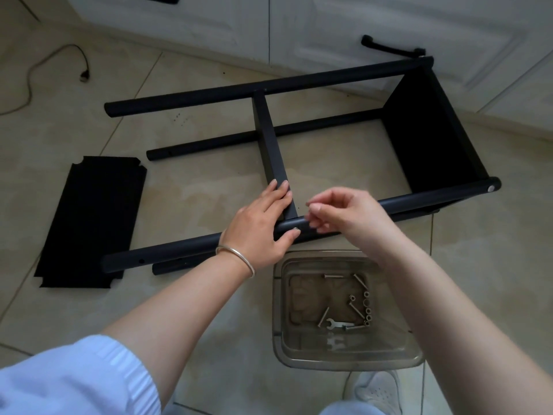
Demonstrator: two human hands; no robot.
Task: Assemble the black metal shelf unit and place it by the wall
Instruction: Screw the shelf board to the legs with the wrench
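Pale blue ribbed sleeve (pixel 74 381) pushed above left elbow; thin silver bangle (pixel 236 259) on left wrist; white sneaker (pixel 378 390).

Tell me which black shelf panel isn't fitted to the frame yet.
The flat panel lying loose on the floor, left of the frame; the other two sit between the posts.
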